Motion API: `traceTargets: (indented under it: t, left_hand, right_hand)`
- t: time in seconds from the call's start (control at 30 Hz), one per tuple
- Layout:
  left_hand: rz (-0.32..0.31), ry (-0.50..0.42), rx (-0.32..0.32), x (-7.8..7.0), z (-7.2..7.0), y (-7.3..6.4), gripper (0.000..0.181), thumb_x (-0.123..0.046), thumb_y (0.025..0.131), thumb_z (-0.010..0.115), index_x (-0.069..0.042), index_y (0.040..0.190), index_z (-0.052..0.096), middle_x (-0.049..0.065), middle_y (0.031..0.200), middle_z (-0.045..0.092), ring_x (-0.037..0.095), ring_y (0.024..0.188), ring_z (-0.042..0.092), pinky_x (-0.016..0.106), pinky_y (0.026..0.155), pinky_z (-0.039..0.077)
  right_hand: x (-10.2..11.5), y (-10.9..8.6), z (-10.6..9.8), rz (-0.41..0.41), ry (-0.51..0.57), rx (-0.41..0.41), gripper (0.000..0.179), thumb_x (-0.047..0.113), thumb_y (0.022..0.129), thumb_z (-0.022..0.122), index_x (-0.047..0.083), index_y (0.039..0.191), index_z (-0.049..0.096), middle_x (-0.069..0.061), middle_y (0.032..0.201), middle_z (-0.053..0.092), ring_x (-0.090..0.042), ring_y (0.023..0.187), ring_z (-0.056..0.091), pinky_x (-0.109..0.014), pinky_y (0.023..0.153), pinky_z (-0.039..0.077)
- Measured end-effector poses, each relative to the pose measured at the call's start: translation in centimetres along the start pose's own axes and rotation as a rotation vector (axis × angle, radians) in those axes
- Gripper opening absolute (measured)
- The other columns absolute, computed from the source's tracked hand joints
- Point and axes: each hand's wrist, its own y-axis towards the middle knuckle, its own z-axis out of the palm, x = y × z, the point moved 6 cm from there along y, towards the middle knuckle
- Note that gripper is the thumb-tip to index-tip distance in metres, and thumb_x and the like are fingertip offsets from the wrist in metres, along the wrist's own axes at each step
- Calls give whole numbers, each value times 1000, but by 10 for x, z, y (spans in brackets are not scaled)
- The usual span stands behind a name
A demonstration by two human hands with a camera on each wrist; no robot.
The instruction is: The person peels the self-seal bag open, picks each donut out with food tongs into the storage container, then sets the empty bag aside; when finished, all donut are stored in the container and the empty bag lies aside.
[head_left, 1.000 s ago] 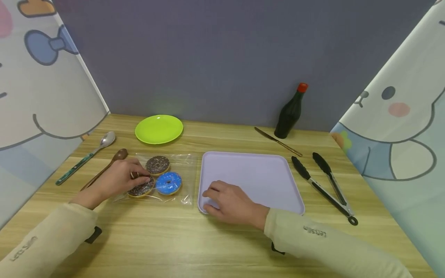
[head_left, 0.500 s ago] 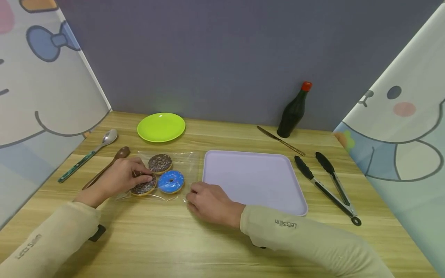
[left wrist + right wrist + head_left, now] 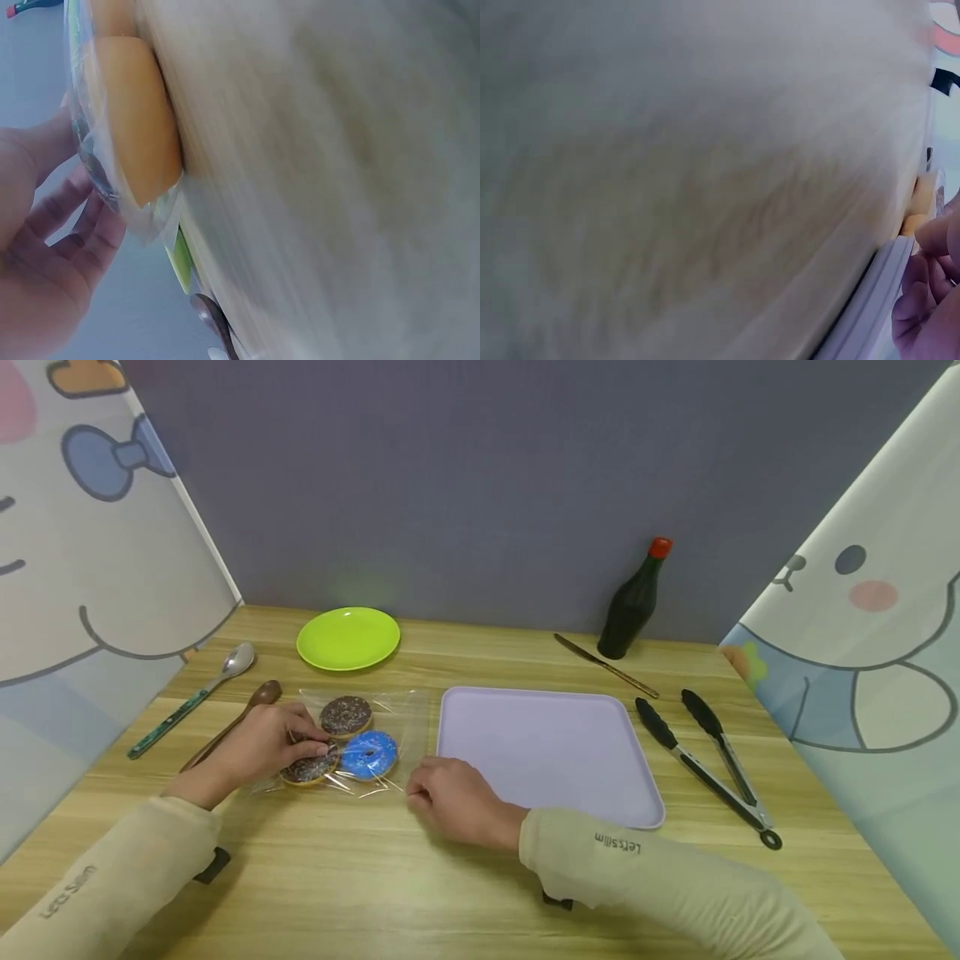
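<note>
A clear plastic bag point(image 3: 412, 718) lies flat on the table with three doughnuts inside. Two have brown icing with sprinkles: the upper doughnut point(image 3: 346, 714) and the lower doughnut point(image 3: 311, 768). Beside them is a blue doughnut point(image 3: 368, 754). My left hand point(image 3: 270, 742) pinches the bag's film over the lower brown doughnut, hiding part of it. In the left wrist view, the thumb and fingers meet the film point(image 3: 142, 217) at the doughnut's iced side. My right hand point(image 3: 456, 797) pinches the bag's near right corner, beside the lilac tray point(image 3: 540, 752).
Left of the bag lie a wooden spoon point(image 3: 264, 693) and a metal spoon with a green handle point(image 3: 183, 703). A lime plate point(image 3: 348, 639) sits behind. To the right are tongs point(image 3: 712, 772), a knife point(image 3: 607, 666) and a dark bottle point(image 3: 633, 602) near the back wall.
My right hand has moved left from over the tray's edge to the bag's near right corner, and its fingers have closed there. My left hand has stayed at the lower brown doughnut.
</note>
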Motion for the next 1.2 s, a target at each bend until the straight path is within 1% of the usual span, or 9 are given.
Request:
traceTargets:
  t: [0.1,0.2,0.3,0.4,0.53,0.67,0.97,1.07,1.2]
  left_hand:
    - [-9,-3,4,0,1,0,12,-6,71,83,-10,81,77,-11,76,60,1,62,50,23,51,43]
    - [-24,-1,11,0,2,0,12,-6,72,82,-9,81,77,-10,76,60,1,62,50,23,51,43]
    - [-35,7,18,0,3,0,11,-6,72,82,-9,82,77,-9,76,60,2,62,52,23,51,43]
    - [-39,15,29,0,4,0,11,-7,73,81,-9,82,77,-9,77,61,3,63,54,24,52,44]
    - [-43,29,46,0,5,1,10,-8,73,81,-9,83,77,-10,77,60,3,64,54,24,53,45]
    - [-34,45,48,-1,5,3,11,-8,73,82,-10,82,77,-11,76,59,3,64,54,24,54,45]
    - [-40,18,55,-1,4,3,12,-5,72,82,-9,83,78,-10,75,59,2,62,53,23,52,45]
    - [-28,10,44,-1,4,3,13,-4,71,82,-8,82,78,-10,75,58,2,61,53,23,51,44]
    - [-9,1,37,-2,3,2,13,-4,70,83,-9,81,78,-10,75,59,1,61,52,23,51,44]
  right_hand:
    - [-7,-1,1,84,211,-32,11,3,82,69,12,75,68,11,70,53,-1,64,48,-14,59,40]
    - [-12,-2,2,151,375,-70,14,-1,80,70,10,72,67,11,67,54,-1,60,47,-16,56,41]
    - [-16,-3,3,213,485,-115,14,-2,79,69,8,70,67,10,64,55,-2,58,47,-18,54,42]
    - [-19,-4,3,279,551,-156,13,-1,78,68,7,68,67,10,62,56,-3,57,48,-20,55,42]
    - [-22,-6,3,345,583,-195,14,1,78,67,8,66,66,10,61,56,-4,58,48,-22,56,42]
    - [-23,-8,3,376,593,-212,14,3,79,67,8,65,65,10,62,57,-5,58,48,-23,57,43]
    - [-23,-11,3,399,588,-234,14,3,79,66,9,66,65,10,63,57,-6,59,48,-23,58,41]
    - [-24,-12,2,405,589,-249,15,2,79,66,9,66,65,8,64,58,-6,59,47,-23,57,41]
    - [-25,-13,-2,383,586,-277,16,-1,81,64,8,67,64,6,65,59,-6,57,47,-23,55,41]
